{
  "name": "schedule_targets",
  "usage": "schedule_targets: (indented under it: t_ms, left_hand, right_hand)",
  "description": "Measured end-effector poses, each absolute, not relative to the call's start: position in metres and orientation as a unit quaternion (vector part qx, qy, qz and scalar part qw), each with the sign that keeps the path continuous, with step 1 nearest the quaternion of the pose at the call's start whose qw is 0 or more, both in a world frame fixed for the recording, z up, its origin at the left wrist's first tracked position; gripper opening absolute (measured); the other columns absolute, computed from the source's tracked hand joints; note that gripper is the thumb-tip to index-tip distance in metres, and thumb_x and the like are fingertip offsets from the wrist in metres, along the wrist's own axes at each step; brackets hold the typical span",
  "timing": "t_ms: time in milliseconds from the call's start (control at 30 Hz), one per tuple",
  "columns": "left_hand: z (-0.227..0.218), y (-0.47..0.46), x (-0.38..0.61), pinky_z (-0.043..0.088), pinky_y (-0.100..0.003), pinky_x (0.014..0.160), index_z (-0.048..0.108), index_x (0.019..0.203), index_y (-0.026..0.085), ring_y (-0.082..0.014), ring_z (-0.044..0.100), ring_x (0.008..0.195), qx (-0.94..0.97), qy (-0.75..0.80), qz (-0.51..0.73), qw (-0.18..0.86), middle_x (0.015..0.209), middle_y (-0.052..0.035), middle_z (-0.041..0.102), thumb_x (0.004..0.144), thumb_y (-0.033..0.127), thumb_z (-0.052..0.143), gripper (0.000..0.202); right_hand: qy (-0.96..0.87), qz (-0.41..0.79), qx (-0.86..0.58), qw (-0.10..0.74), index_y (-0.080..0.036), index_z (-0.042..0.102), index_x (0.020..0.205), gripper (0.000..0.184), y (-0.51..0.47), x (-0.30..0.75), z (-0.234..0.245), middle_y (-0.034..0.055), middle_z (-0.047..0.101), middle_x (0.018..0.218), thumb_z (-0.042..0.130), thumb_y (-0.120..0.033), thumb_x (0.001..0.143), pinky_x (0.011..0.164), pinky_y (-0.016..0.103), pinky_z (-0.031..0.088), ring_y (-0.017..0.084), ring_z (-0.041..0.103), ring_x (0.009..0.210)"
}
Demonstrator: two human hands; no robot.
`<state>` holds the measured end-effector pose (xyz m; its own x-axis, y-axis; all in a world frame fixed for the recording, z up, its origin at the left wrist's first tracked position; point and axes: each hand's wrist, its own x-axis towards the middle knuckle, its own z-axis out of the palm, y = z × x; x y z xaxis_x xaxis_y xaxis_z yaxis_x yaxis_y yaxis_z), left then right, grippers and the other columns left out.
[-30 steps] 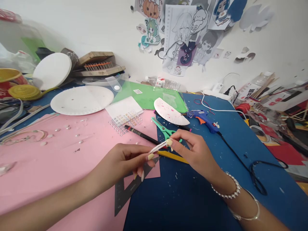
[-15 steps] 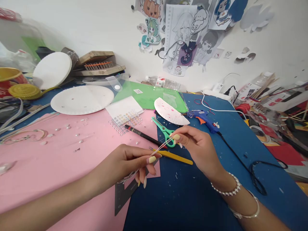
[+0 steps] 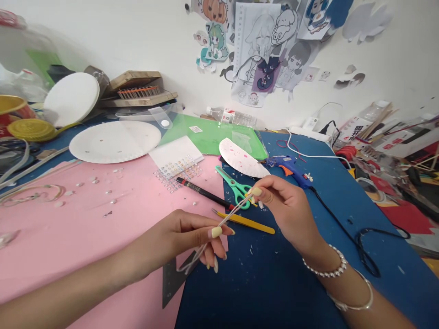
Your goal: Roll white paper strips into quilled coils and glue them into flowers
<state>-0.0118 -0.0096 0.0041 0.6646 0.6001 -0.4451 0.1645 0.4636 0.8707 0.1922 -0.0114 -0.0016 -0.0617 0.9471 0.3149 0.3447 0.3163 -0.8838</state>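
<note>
Plainly, a pale cord hangs in the air above the counter, held between 2 bare hands, over the right edge of a pink sheet. Its long axis slants: from the left hand it climbs away to the right hand, pointing towards the counter's far right corner. That span looks straight, with strands running side by side. Beyond the left hand, loose lengths drop the opposite way, towards the counter's near side, and curl a little at their ends.

The left fingers are closed, pinching the cord between thumb and forefinger, while the lower fingers curl beneath it. The right fingers are also closed, their tips nipping the cord's upper part.

Below the taut span lie yellow tweezers, their thin tips aimed at the counter's left edge. Just beyond, a black marker lies slantwise on the pink sheet, its red end nearest the cord. Green scissors rest with blades towards the far edge and handles close to the right fingers. A dark set square lies partly under the left hand. Nearer the counter's right edge sits a blue glue gun.
</note>
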Motion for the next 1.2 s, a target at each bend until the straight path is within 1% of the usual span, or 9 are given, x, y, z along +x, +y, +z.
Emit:
schedule_targets:
  t_ms: [67, 200, 467, 667, 833, 1000, 1067, 1133, 1200]
  left_hand:
    - [0.003, -0.011, -0.011, 0.044, -0.016, 0.059, 0.07, 0.075, 0.018, -0.0081, 0.059, 0.058, 0.512, 0.386, 0.153, 0.752, 0.066, 0.0015, 0.067, 0.079, 0.026, 0.055, 0.018]
    - [0.0, -0.014, -0.01, 0.044, -0.018, 0.057, 0.07, 0.08, 0.02, -0.0097, 0.059, 0.057, 0.504, 0.389, 0.167, 0.753, 0.064, 0.0022, 0.066, 0.075, 0.025, 0.058, 0.014]
    - [-0.004, -0.012, -0.011, 0.045, -0.017, 0.053, 0.069, 0.076, 0.017, -0.0095, 0.06, 0.053, 0.477, 0.369, 0.129, 0.787, 0.06, 0.0019, 0.067, 0.068, 0.021, 0.065, 0.01]
    - [-0.011, -0.009, -0.014, 0.046, -0.017, 0.058, 0.067, 0.084, 0.018, -0.0077, 0.061, 0.056, 0.459, 0.32, 0.072, 0.826, 0.064, 0.0031, 0.067, 0.071, 0.022, 0.065, 0.014]
    - [-0.011, -0.011, -0.014, 0.047, -0.018, 0.056, 0.067, 0.08, 0.018, -0.0071, 0.059, 0.051, 0.458, 0.319, 0.052, 0.828, 0.06, 0.0046, 0.064, 0.066, 0.019, 0.069, 0.014]
    - [-0.009, -0.013, -0.017, 0.047, -0.016, 0.055, 0.068, 0.079, 0.018, -0.0069, 0.058, 0.05, 0.467, 0.314, 0.01, 0.827, 0.057, 0.0041, 0.064, 0.065, 0.022, 0.07, 0.015]
    - [-0.008, -0.011, -0.017, 0.047, -0.016, 0.056, 0.069, 0.079, 0.018, -0.0082, 0.059, 0.053, 0.483, 0.306, 0.03, 0.82, 0.057, 0.0028, 0.064, 0.065, 0.029, 0.07, 0.018]
    - [-0.008, -0.008, -0.017, 0.047, -0.017, 0.059, 0.07, 0.078, 0.017, -0.0101, 0.06, 0.058, 0.511, 0.309, 0.102, 0.795, 0.061, 0.0012, 0.066, 0.066, 0.037, 0.067, 0.023]
    - [-0.007, -0.004, -0.016, 0.048, -0.018, 0.061, 0.07, 0.077, 0.018, -0.0109, 0.06, 0.061, 0.526, 0.325, 0.176, 0.766, 0.065, 0.0009, 0.068, 0.069, 0.04, 0.064, 0.024]
  right_hand:
    - [-0.637, 0.313, -0.496, 0.5, -0.019, 0.059, 0.072, 0.011, -0.009, 0.195, -0.003, -0.0036, 0.057, 0.061, 0.055, -0.027, 0.079, 0.055, 0.018, 0.042, 0.008, 0.052, 0.058]
    - [-0.616, 0.295, -0.509, 0.524, -0.019, 0.06, 0.074, 0.011, -0.004, 0.201, -0.007, -0.0044, 0.055, 0.059, 0.056, -0.028, 0.079, 0.053, 0.017, 0.04, 0.007, 0.05, 0.056]
    - [-0.629, 0.275, -0.523, 0.505, -0.019, 0.061, 0.074, 0.011, -0.005, 0.199, -0.004, -0.0038, 0.056, 0.06, 0.056, -0.028, 0.079, 0.052, 0.018, 0.04, 0.008, 0.051, 0.056]
    - [-0.623, 0.271, -0.54, 0.497, -0.02, 0.061, 0.074, 0.011, -0.005, 0.199, -0.004, -0.0038, 0.057, 0.062, 0.056, -0.029, 0.079, 0.054, 0.018, 0.04, 0.008, 0.052, 0.058]
    - [-0.624, 0.268, -0.547, 0.49, -0.02, 0.061, 0.075, 0.012, -0.006, 0.2, -0.004, -0.0037, 0.057, 0.061, 0.055, -0.029, 0.079, 0.054, 0.019, 0.04, 0.008, 0.052, 0.058]
    - [-0.626, 0.289, -0.54, 0.483, -0.02, 0.061, 0.075, 0.013, -0.006, 0.199, -0.003, -0.003, 0.057, 0.063, 0.055, -0.03, 0.079, 0.056, 0.02, 0.04, 0.009, 0.053, 0.06]
    - [-0.64, 0.323, -0.528, 0.455, -0.019, 0.06, 0.073, 0.014, -0.006, 0.199, -0.001, -0.0027, 0.058, 0.064, 0.054, -0.03, 0.079, 0.057, 0.02, 0.04, 0.009, 0.053, 0.061]
    - [-0.664, 0.372, -0.503, 0.41, -0.018, 0.059, 0.071, 0.015, -0.007, 0.197, 0.001, -0.0028, 0.057, 0.063, 0.055, -0.03, 0.079, 0.056, 0.02, 0.04, 0.008, 0.052, 0.059]
    - [-0.686, 0.415, -0.472, 0.368, -0.017, 0.059, 0.069, 0.016, -0.01, 0.194, 0.004, -0.0027, 0.057, 0.063, 0.055, -0.03, 0.079, 0.054, 0.019, 0.039, 0.008, 0.051, 0.058]
